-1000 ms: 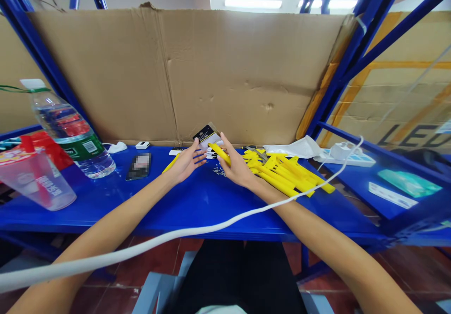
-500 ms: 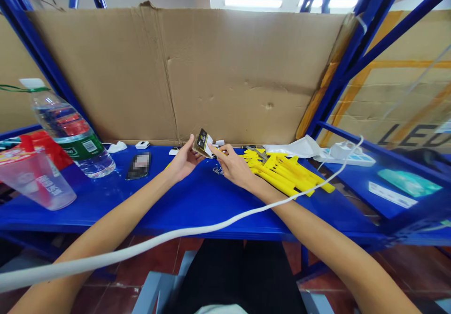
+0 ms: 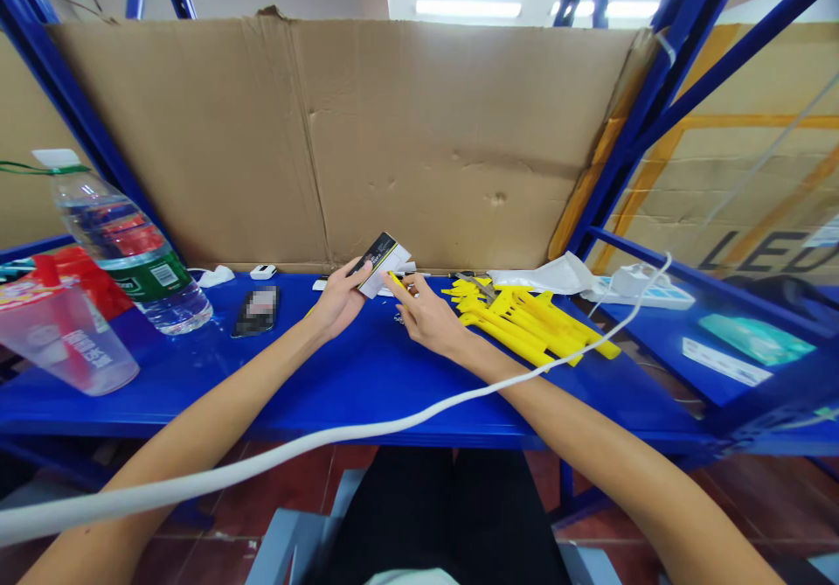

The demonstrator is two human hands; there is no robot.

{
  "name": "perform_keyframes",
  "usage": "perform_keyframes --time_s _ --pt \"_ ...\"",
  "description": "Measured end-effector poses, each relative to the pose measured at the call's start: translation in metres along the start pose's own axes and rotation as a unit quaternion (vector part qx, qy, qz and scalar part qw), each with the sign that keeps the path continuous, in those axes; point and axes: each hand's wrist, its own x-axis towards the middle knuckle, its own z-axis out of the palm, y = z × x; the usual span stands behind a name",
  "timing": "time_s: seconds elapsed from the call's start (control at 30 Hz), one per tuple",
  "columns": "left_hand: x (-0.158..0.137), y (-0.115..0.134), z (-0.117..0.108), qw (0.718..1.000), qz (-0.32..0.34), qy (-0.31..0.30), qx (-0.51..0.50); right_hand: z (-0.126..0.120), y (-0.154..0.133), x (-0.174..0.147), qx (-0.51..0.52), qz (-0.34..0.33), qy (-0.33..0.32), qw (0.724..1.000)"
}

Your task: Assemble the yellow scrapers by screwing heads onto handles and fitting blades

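Left hand: I see my left hand [image 3: 337, 301] pinching a small printed card [image 3: 382, 260] at its lower edge.
Right hand: my right hand [image 3: 429, 316] pinches a yellow strip [image 3: 395, 283], tip just under the card.
Beside right hand: a pile of yellow strips [image 3: 524, 316] lies to its right.

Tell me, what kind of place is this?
Probably a small packing or assembly workbench in a warehouse: blue metal racking, a cardboard backing, and a pile of matching yellow plastic parts on the blue shelf.
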Motion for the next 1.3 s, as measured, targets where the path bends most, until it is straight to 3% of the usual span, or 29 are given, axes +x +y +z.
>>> perform_keyframes --time_s 0.17,0.3,0.4,0.53,0.63,0.73,0.93,1.1,1.2,1.3 --pt "0.004 0.001 -0.006 0.999 0.011 0.047 0.006 0.003 0.000 -0.001 0.099 -0.003 0.081 0.992" --pt "0.008 0.003 -0.009 0.996 0.024 0.083 0.003 0.005 -0.001 0.002 0.211 0.060 0.113 0.969" --pt "0.009 0.004 -0.010 0.993 0.040 0.108 0.006 0.005 -0.002 0.004 0.349 0.107 0.048 0.930" --pt "0.008 0.007 -0.008 0.992 0.055 0.113 0.026 0.002 -0.002 0.005 0.514 0.102 -0.040 0.851" --pt "0.006 0.011 -0.004 0.990 0.071 0.109 0.050 -0.004 -0.005 0.005 0.589 0.102 -0.098 0.796" --pt "0.007 0.015 -0.003 0.988 0.088 0.115 0.050 -0.010 -0.009 0.004 0.618 0.107 -0.138 0.767" --pt "0.019 0.015 -0.027 0.983 0.086 0.146 0.071 -0.009 -0.014 0.002 0.586 0.120 -0.212 0.773" --pt "0.030 0.003 -0.057 0.976 0.015 0.185 0.117 0.004 -0.019 0.000 0.576 0.134 -0.185 0.785" --pt "0.035 -0.001 -0.073 0.969 -0.009 0.204 0.142 0.010 -0.025 -0.003 0.535 0.136 -0.183 0.813" --pt "0.040 0.000 -0.089 0.959 -0.022 0.219 0.177 0.011 -0.027 -0.005 0.471 0.093 -0.189 0.857"
